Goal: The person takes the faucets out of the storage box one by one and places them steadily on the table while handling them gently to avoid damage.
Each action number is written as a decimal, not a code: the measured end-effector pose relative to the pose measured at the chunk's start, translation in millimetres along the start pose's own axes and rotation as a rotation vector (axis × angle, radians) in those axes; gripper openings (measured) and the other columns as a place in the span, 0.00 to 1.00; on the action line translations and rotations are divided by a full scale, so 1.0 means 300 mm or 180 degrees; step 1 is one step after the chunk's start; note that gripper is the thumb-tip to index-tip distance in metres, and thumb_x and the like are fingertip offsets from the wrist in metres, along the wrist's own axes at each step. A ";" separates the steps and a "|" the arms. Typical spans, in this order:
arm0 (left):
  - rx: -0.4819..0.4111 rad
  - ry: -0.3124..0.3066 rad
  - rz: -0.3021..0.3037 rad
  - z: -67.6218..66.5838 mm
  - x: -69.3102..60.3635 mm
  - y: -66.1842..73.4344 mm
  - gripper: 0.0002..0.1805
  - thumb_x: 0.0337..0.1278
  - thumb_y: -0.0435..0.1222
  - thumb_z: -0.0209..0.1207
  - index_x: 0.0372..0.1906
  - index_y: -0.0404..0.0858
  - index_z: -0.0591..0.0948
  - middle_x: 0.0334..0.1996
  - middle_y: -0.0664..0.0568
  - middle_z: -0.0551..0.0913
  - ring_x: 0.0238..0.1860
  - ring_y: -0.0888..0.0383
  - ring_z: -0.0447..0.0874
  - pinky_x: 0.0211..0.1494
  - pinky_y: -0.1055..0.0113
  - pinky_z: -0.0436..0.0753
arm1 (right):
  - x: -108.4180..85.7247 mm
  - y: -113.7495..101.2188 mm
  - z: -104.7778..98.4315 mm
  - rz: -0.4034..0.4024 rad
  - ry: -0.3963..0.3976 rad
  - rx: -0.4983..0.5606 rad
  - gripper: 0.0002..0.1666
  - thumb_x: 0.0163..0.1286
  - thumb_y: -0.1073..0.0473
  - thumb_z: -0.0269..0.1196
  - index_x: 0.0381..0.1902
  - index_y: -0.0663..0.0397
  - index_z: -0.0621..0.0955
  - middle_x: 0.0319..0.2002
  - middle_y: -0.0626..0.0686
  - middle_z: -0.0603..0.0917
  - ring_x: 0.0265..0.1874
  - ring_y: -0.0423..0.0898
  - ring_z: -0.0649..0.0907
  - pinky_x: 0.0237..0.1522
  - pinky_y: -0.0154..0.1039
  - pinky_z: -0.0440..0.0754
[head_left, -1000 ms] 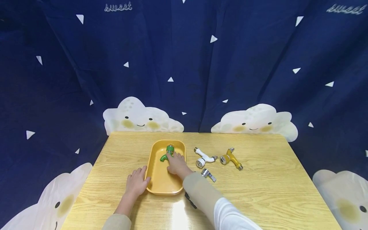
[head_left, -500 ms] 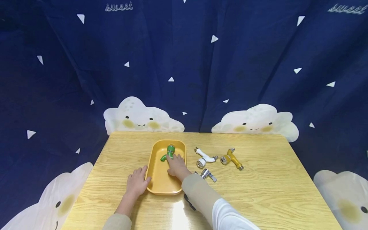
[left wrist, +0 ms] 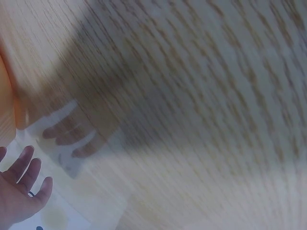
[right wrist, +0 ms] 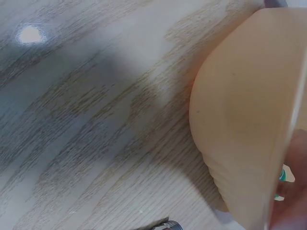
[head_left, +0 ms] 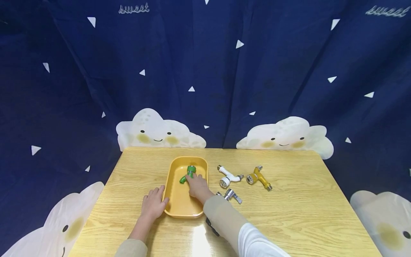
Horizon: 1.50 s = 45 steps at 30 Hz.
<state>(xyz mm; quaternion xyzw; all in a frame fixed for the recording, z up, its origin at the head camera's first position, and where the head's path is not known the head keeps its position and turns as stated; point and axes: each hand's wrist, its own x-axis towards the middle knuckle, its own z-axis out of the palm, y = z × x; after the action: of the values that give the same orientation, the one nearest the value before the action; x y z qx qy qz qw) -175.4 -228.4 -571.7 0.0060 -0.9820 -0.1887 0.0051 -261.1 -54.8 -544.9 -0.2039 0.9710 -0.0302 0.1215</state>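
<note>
My right hand (head_left: 197, 185) reaches into the yellow tray (head_left: 183, 213) and grips the lower body of a green faucet (head_left: 191, 169) lying in its far half. The faucet's spout points left; its lower end is hidden under the fingers. In the right wrist view, a sliver of the green faucet (right wrist: 282, 175) shows past the tray wall (right wrist: 244, 110), beside the hand (right wrist: 295, 191). My left hand (head_left: 153, 203) rests by the tray's left side, thumb at the rim. In the left wrist view, that hand (left wrist: 24, 189) has its fingers spread and loosely bent near the tray (left wrist: 5, 105).
Right of the tray lie a white faucet (head_left: 230, 176) and, farther right, a yellow faucet (head_left: 259, 177). A silver faucet (head_left: 229, 194) sits close to my right forearm, which partly covers it. Behind the wooden table (head_left: 298, 214) hangs a dark blue curtain (head_left: 205, 71).
The green faucet has slid slightly toward me inside the tray, with my right hand on it. The left hand and the tray look unmoved.
</note>
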 end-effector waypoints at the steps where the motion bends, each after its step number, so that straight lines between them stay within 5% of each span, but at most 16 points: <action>1: 0.0003 0.0000 -0.0002 0.001 0.000 0.000 0.29 0.58 0.46 0.50 0.62 0.38 0.65 0.54 0.39 0.72 0.54 0.41 0.68 0.51 0.40 0.66 | 0.001 0.000 0.002 0.0002 0.0011 -0.0036 0.36 0.55 0.55 0.64 0.62 0.36 0.66 0.56 0.53 0.72 0.48 0.52 0.74 0.40 0.43 0.77; 9: 0.0011 0.0024 0.0007 0.000 0.001 0.002 0.28 0.58 0.46 0.50 0.61 0.38 0.66 0.52 0.41 0.73 0.53 0.41 0.69 0.49 0.42 0.68 | -0.007 -0.002 0.024 -0.0071 0.0225 -0.0161 0.30 0.60 0.63 0.57 0.60 0.36 0.68 0.51 0.54 0.75 0.44 0.52 0.76 0.40 0.46 0.77; 28: 0.0028 0.0021 -0.0006 0.007 0.004 -0.003 0.28 0.58 0.45 0.50 0.61 0.38 0.66 0.52 0.40 0.73 0.52 0.41 0.69 0.48 0.42 0.68 | -0.024 -0.020 0.046 0.0028 0.0182 -0.0093 0.28 0.61 0.61 0.59 0.59 0.36 0.69 0.44 0.57 0.78 0.38 0.53 0.80 0.32 0.45 0.78; 45: -0.0047 -0.0004 -0.0051 0.001 -0.002 0.004 0.30 0.58 0.46 0.49 0.63 0.37 0.65 0.53 0.39 0.73 0.54 0.41 0.69 0.50 0.42 0.67 | -0.036 -0.018 0.066 -0.0238 0.0499 -0.0380 0.19 0.63 0.58 0.56 0.51 0.32 0.73 0.35 0.53 0.81 0.32 0.49 0.81 0.24 0.42 0.78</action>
<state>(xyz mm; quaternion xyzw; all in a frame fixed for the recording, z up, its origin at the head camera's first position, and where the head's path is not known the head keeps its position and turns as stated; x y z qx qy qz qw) -174.7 -227.1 -571.5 0.0138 -0.9805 -0.1959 0.0029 -244.3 -55.6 -561.2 -0.2438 0.9693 0.0073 0.0317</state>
